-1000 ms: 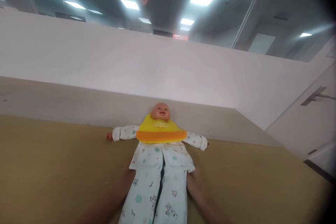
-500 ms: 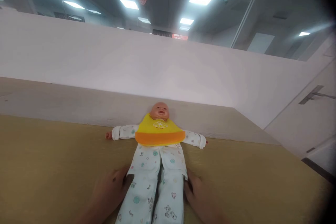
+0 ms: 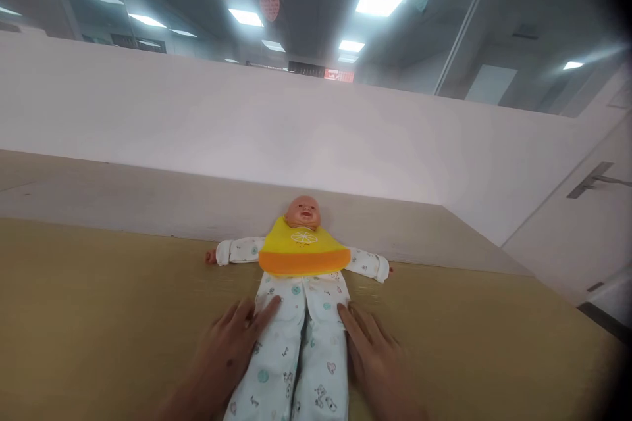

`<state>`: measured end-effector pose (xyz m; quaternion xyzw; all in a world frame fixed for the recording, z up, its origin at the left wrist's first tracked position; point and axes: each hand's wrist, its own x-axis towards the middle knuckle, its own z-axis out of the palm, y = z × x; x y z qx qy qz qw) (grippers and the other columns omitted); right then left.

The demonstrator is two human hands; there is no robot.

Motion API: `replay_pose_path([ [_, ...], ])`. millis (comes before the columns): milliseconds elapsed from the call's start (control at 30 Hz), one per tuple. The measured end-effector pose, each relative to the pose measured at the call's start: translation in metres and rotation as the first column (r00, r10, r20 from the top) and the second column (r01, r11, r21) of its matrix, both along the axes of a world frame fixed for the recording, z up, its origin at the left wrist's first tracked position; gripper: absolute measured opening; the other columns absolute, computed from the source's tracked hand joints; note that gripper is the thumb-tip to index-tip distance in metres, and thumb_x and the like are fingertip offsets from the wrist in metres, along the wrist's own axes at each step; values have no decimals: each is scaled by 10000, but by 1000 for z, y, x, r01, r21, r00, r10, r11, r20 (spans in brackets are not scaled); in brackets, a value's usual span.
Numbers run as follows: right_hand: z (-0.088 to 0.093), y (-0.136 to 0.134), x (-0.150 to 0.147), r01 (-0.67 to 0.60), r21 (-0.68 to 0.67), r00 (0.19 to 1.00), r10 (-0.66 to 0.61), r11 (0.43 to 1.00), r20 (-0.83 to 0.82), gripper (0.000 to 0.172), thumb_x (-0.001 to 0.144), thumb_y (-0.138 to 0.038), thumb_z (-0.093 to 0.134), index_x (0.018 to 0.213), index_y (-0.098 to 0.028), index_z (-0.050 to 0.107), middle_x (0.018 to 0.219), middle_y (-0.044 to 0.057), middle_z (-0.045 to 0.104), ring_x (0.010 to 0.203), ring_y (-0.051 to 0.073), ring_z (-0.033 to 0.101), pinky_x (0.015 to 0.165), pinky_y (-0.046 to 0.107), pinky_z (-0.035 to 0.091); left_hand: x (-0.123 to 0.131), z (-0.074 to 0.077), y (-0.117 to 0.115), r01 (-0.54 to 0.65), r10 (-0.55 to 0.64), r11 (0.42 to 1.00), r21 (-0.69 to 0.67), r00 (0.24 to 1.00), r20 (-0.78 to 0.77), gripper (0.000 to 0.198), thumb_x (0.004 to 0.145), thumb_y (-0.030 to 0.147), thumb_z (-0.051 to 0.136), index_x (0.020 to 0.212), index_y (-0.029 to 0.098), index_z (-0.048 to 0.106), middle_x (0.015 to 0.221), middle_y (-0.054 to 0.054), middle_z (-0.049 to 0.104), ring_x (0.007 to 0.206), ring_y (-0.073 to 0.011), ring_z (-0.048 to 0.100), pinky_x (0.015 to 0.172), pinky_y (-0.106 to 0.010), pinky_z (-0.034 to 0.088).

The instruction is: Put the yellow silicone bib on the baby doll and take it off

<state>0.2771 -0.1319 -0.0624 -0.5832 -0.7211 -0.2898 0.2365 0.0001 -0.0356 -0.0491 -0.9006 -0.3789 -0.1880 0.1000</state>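
Note:
A baby doll [image 3: 302, 212] lies on its back on a tan table [image 3: 99, 316], arms spread, head away from me. It wears a white printed sleepsuit [image 3: 301, 342] and a yellow and orange bib [image 3: 302, 251]. My left hand [image 3: 232, 348] lies flat with fingers stretched out on the suit's left side at the hip. My right hand [image 3: 372, 355] lies flat along the suit's right edge, fingers extended. Neither hand holds anything.
A low beige ledge [image 3: 148, 197] runs behind the doll, with a white partition wall [image 3: 247, 118] above it. A white door or cabinet with a handle [image 3: 590, 181] stands at the right. Paper hearts hang from the ceiling.
Both hands have slid forward along the doll's legs and flattened out with fingers extended. The suit's lower part now lies smoother and narrower than a second ago.

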Motion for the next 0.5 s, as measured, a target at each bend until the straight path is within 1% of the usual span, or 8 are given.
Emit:
replay_pose_path([
  [100,5,-2,2,-114,84,993,115,990,-6,338,861,-57,421,1141,-135,593,1134,152,630,971,254,641,665,323,580,-4,-3,0,106,-115,982,153,992,49,415,893,125,416,1274,250,526,934,-47,624,761,-152,615,649,-253,476],
  [200,9,-4,2,-206,63,977,209,976,-40,256,859,-83,488,1075,-123,620,1130,159,618,1023,257,609,759,344,579,-8,0,-6,211,-233,934,288,971,44,359,917,122,387,1220,200,564,950,-52,633,804,-145,599,702,-241,457],
  [267,12,-6,1,-256,29,963,258,966,-83,246,851,-69,485,1046,-125,624,1110,150,618,1025,241,602,800,343,572,-8,4,-12,288,-315,883,371,949,13,354,910,76,365,1142,193,604,936,-45,649,816,-147,590,731,-248,441],
  [300,13,-7,1,-279,18,954,280,960,-107,251,846,-60,479,1040,-129,624,1100,144,618,1024,233,600,808,337,568,-8,6,-16,317,-347,866,386,938,7,351,897,53,367,1098,194,618,906,-37,654,797,-147,586,726,-251,435],
  [333,13,-8,2,-302,10,945,301,953,-131,260,841,-52,473,1037,-135,623,1091,138,618,1021,225,599,807,327,565,-7,7,-18,337,-368,865,373,930,14,343,881,38,378,1061,195,624,870,-29,655,768,-145,580,713,-254,432],
  [400,15,-10,4,-347,13,921,343,938,-184,278,833,-39,458,1026,-153,622,1081,124,617,1015,205,599,801,300,556,-7,10,-20,361,-400,884,296,913,82,301,857,46,419,1018,202,619,812,-17,640,699,-136,567,661,-251,431],
  [467,18,-8,10,-382,7,888,369,924,-273,265,833,-53,459,996,-178,626,1085,107,618,1008,186,603,805,278,542,-4,14,-13,344,-386,914,213,900,201,257,855,83,457,1014,212,613,827,-19,630,680,-126,569,630,-243,432],
  [500,21,-4,14,-379,5,866,356,925,-351,239,839,-79,469,974,-191,631,1083,96,622,1002,181,606,814,276,535,-2,18,-6,322,-360,931,173,893,270,238,860,104,472,1014,217,613,852,-22,628,693,-122,577,637,-238,437],
])
